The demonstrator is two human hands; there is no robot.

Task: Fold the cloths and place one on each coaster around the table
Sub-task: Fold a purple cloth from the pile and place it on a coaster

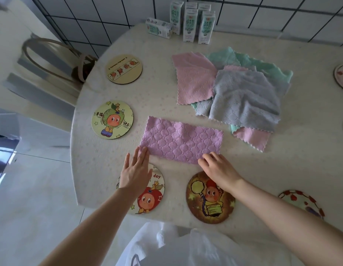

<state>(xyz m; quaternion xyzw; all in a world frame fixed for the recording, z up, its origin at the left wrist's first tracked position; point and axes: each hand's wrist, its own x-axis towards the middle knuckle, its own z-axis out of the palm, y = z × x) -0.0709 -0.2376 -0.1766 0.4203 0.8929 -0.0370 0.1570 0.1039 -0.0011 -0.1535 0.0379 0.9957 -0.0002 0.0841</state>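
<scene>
A purple quilted cloth, folded into a long rectangle, lies flat on the table in front of me. My left hand has straight fingers, its fingertips touching the cloth's near left corner. My right hand has curled fingers at the cloth's near right corner and seems to pinch the edge. A pile of loose cloths in pink, grey and mint sits behind it. Round picture coasters lie bare around the edge: an apple coaster under my left wrist, a brown coaster, a green coaster and a pale yellow coaster.
Several milk cartons stand at the table's far edge by the tiled wall. More coasters show at the right: a red-patterned coaster and partial ones at the frame edge. A chair stands to the left of the table.
</scene>
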